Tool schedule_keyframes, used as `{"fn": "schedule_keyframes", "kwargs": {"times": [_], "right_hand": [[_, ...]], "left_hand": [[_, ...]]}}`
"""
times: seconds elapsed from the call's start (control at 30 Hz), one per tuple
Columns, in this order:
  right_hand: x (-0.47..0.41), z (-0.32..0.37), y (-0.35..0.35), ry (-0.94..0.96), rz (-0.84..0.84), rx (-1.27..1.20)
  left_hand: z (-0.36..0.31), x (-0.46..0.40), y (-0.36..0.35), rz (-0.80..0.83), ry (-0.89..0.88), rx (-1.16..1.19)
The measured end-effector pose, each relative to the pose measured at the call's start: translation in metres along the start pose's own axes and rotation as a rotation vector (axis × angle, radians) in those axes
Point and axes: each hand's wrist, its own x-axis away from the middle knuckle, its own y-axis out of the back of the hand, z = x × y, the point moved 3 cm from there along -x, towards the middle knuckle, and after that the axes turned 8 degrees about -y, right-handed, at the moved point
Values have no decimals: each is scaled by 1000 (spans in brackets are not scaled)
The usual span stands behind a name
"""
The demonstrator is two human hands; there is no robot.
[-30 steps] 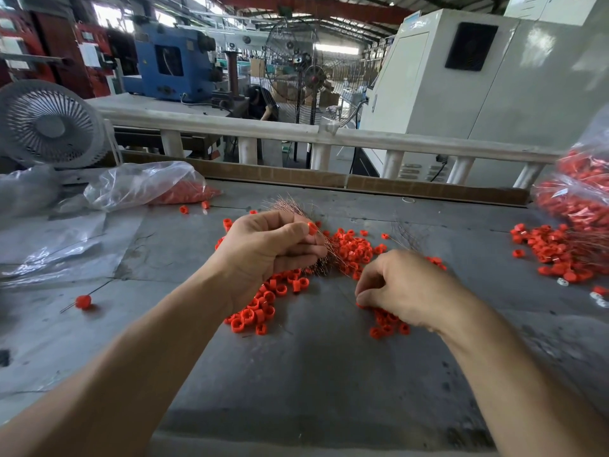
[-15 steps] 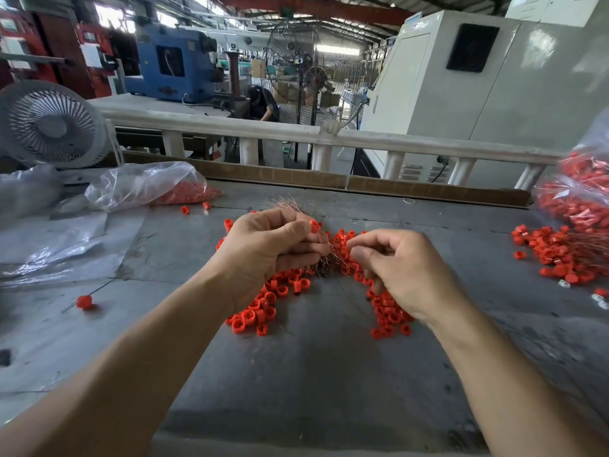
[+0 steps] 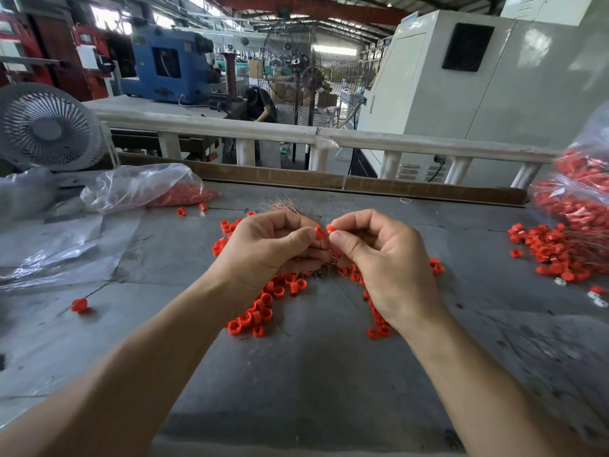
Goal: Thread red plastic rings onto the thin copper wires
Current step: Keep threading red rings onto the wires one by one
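A: Hands are met above the bench; what has changed?

B: Right hand (image 3: pixel 389 258), lately down in the loose rings (image 3: pixel 260 311), is now raised, pinching one ring (image 3: pixel 330 228) beside the left hand (image 3: pixel 267 255), which grips the copper wires (image 3: pixel 283 206) and a ring; threading is judged imminent; open bench (image 3: pixel 296 390) is left below the grip.

Single head-worn wide-angle view, looking forward and down along both forearms onto a grey table (image 3: pixel 296 374). Hands sit near, at frame centre. Beyond the table's far edge it faces a white railing (image 3: pixel 412 145) and the factory hall. No second view.
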Motion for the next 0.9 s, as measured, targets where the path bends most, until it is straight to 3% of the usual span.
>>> {"fn": "schedule_keyframes", "kwargs": {"times": [0.9], "right_hand": [[7,15,-3,329,-85,306]], "left_hand": [[1,0,2,31,-36,-62]]}}
